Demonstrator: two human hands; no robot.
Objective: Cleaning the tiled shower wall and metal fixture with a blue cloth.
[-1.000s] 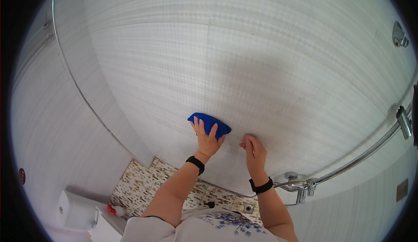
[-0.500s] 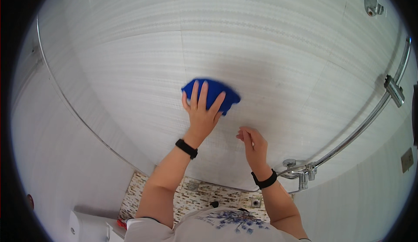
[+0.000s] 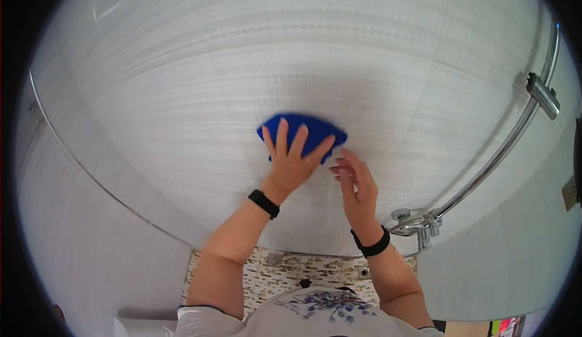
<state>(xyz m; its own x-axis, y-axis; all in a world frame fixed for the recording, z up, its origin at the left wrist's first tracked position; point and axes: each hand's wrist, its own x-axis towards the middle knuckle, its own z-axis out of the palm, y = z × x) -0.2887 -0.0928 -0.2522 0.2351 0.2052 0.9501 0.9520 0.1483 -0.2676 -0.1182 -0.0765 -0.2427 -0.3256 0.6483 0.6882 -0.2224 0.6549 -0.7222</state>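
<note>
A blue cloth (image 3: 303, 127) lies pressed against the pale tiled wall (image 3: 321, 64), folded into a rough half-round. My left hand (image 3: 293, 158) is spread flat over its lower part, fingers apart, holding it to the tiles. Just below and to the right of the cloth, my right hand (image 3: 357, 192) is raised with loosely bent fingers that stand apart, and nothing shows in it. A small gap appears between its fingertips and the cloth's edge. Each wrist has a black band around it.
On the right runs a chrome shower rail (image 3: 492, 172) with a holder (image 3: 543, 97) and a mixer tap (image 3: 424, 225) at its foot. A thin metal rod (image 3: 100, 186) curves along the left. Mosaic floor tiles (image 3: 327, 265) with a drain (image 3: 364, 272) lie below.
My left hand and the cloth have slid a little to the right. My right hand has come up nearer the cloth, its fingers opening somewhat. The whole view has shifted slightly.
</note>
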